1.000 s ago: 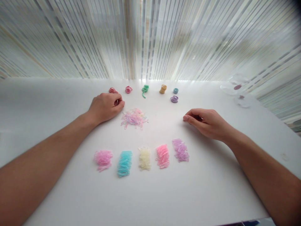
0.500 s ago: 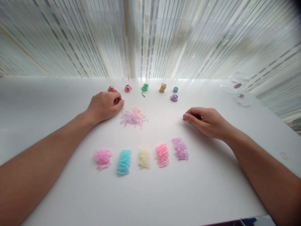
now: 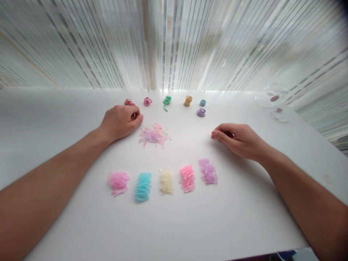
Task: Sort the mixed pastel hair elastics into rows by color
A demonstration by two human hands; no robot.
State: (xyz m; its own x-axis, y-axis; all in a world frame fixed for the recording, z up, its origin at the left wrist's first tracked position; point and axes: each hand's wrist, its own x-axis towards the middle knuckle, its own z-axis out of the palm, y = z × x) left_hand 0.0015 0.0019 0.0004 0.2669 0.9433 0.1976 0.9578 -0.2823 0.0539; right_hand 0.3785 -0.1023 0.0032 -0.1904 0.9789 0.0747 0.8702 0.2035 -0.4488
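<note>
My left hand rests on the white table with its fingers curled in and the thumb against the index finger; I see nothing in it. Just beyond it lies a dark red coil of bands, partly covered by the hand. Beside its fingertips is a loose heap of mixed pastel elastic bands. My right hand lies on its side farther right, thumb and fingertips together, with nothing visible between them. Closest to it are a pile of purple elastic bands and a purple coil of bands.
Nearer me lie piles of magenta, turquoise, cream and pink bands. Pink, green, yellow and blue coils line the back. Clear plastic pieces sit right, before a striped curtain.
Nothing on the table has moved, and both hands keep their place and pose. Only the view has shifted very slightly.
</note>
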